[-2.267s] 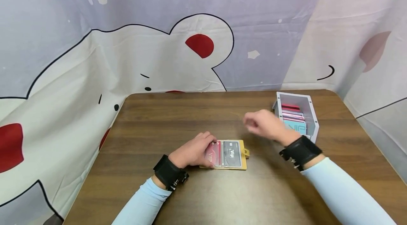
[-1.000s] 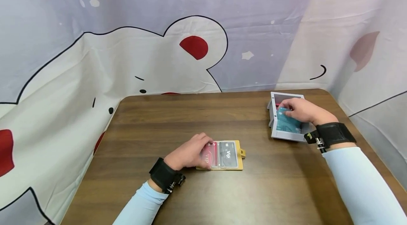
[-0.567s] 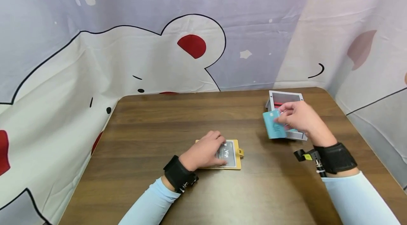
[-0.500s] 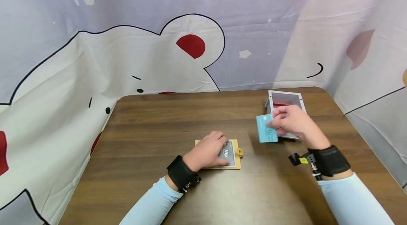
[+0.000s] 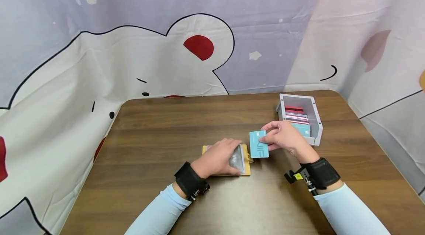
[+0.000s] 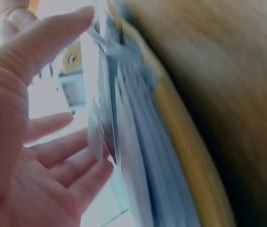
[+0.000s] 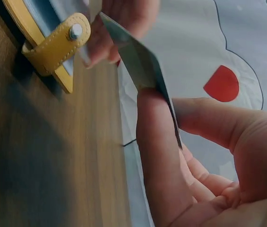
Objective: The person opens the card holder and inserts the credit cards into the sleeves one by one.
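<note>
A yellow card holder (image 5: 246, 168) lies spread on the table, its clear sleeves holding cards, including a grey VIP card (image 5: 236, 160). My left hand (image 5: 217, 158) lies over it, thumb and fingertips at opposite edges of a clear sleeve, which tilts up from the cover. In the left wrist view the stacked sleeves (image 6: 140, 137) stand edge-on beside my fingers. Just right of the holder, my right hand (image 5: 282, 137) pinches a light-blue card (image 5: 258, 151) between thumb and fingers, raised above the table. The holder's snap strap (image 7: 57, 45) shows in the right wrist view.
A grey box (image 5: 315, 111) with several upright cards (image 5: 296, 115), red, white and blue, stands at the back right of the wooden table (image 5: 166, 124). A printed cloth (image 5: 149, 54) hangs behind the table and along its sides.
My right hand took the light-blue card from the grey box and carried it left to beside the holder. My left hand shifted right over the holder, and the grey card's sleeve now tilts up.
</note>
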A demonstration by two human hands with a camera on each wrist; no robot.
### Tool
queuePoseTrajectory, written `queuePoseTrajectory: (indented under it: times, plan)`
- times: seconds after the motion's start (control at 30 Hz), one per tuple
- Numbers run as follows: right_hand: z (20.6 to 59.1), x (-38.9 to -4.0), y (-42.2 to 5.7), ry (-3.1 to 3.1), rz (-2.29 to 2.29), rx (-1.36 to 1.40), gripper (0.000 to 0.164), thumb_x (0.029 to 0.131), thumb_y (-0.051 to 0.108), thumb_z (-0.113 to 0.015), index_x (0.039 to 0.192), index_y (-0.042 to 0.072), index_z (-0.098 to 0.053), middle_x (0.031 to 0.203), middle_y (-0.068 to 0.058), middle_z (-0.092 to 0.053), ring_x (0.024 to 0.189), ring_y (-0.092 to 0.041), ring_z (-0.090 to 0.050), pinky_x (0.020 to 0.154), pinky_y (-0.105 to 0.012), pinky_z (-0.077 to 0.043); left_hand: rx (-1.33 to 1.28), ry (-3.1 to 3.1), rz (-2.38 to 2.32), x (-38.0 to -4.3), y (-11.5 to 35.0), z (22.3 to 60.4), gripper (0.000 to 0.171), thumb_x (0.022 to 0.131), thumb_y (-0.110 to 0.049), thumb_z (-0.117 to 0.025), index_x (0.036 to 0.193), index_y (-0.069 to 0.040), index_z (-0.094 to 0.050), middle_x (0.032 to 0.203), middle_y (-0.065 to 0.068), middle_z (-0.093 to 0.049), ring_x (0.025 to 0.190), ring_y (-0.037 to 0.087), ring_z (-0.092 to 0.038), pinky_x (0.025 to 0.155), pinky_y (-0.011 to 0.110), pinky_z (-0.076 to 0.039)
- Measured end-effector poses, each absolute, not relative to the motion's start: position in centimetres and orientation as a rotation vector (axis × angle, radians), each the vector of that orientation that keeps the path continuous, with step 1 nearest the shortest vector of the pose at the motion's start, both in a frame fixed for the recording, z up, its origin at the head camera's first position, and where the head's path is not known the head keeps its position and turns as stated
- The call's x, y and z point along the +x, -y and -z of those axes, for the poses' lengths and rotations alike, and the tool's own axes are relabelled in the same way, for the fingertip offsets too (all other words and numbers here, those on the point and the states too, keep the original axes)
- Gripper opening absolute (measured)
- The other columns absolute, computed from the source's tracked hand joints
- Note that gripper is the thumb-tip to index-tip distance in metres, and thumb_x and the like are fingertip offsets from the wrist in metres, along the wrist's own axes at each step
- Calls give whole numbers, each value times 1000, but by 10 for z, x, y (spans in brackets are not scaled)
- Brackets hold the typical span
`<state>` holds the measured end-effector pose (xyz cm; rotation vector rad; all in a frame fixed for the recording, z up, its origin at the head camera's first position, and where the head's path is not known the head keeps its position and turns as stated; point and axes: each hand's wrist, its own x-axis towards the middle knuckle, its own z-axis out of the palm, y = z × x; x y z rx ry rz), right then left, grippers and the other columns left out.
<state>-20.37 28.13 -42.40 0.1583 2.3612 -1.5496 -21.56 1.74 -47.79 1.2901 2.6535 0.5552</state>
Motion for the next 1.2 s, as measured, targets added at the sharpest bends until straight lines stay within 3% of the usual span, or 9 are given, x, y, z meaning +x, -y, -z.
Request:
queuePoseTrajectory:
  times: [0.23,0.33,0.47,0.67,0.93,1.2]
  plan:
    - [435,-209,-265,-2327,1590,155,41,88,6,-78,120,-9,-58,84,-9,-77,67,-16,-70,66,-37,-62,1289,-2554,-820,-221,9,475,77,80,-44,-85,147,-21,-54,144,2,-49,129,20,-44,103,38,-47]
    - [440,-212,-255,-2303,1611,149,38,88,5,-77,118,-8,-58,81,-8,-76,62,-16,-69,64,-35,-62,1259,-2472,-946,-223,21,476,67,82,-36,-85,140,-16,-59,148,7,-44,129,21,-46,103,35,-50]
    - [449,-219,-242,-2275,1647,151,35,89,4,-77,116,-7,-56,79,-7,-75,59,-15,-69,63,-34,-61,1210,-2385,-1046,-224,36,479,63,81,-28,-86,132,-7,-54,152,13,-37,124,20,-53,103,35,-51]
    - [459,-226,-225,-2272,1646,89,36,90,4,-76,115,-8,-54,76,-6,-71,58,-15,-70,63,-35,-62,1128,-2481,-903,-220,55,479,62,78,-27,-88,125,-8,-53,150,11,-38,122,20,-50,98,34,-51]
    - [466,-228,-209,-2302,1597,93,31,87,4,-80,108,-6,-59,74,-6,-65,56,-16,-69,58,-33,-60,1135,-2639,-626,-218,57,479,72,75,-38,-91,131,-10,-54,137,3,-50,118,21,-45,98,33,-50]
    - [469,-222,-193,-2327,1471,-18,21,83,6,-83,96,-4,-69,64,-7,-69,51,-12,-65,53,-32,-58,1115,-2601,-719,-219,56,480,104,74,-34,-93,155,-8,-33,148,9,-48,130,24,-46,109,40,-45]
